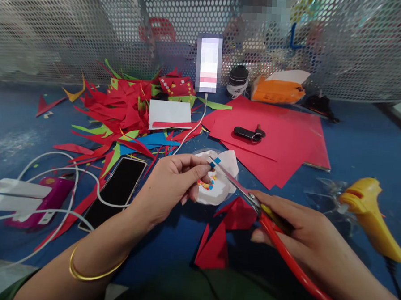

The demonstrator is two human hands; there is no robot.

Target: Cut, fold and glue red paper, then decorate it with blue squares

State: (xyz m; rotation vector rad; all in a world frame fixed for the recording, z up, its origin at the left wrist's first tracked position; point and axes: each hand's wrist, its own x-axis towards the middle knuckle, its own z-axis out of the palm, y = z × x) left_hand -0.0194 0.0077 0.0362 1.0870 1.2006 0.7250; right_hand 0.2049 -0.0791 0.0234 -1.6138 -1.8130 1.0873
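My left hand (174,180) pinches a small piece of blue paper (212,165) between thumb and fingertips. In my right hand (297,224) is a pair of scissors (273,236) with red handles, its blades pointing up and left to the blue paper. Whether the blades touch the paper I cannot tell. Just beneath both lies a round dish (203,197) lined with white paper, with tiny yellow, red and blue paper bits (205,184) in it. My left fingers partly cover the dish. Folded red paper (215,245) lies below the scissors.
Red, green and blue paper scraps (122,103) heap at the back left. Red sheets (268,135) carry a black key fob (246,134). A dark phone (118,188) and white cables lie left; a yellow glue gun (365,203) lies right. Another phone (209,65) stands against the mesh.
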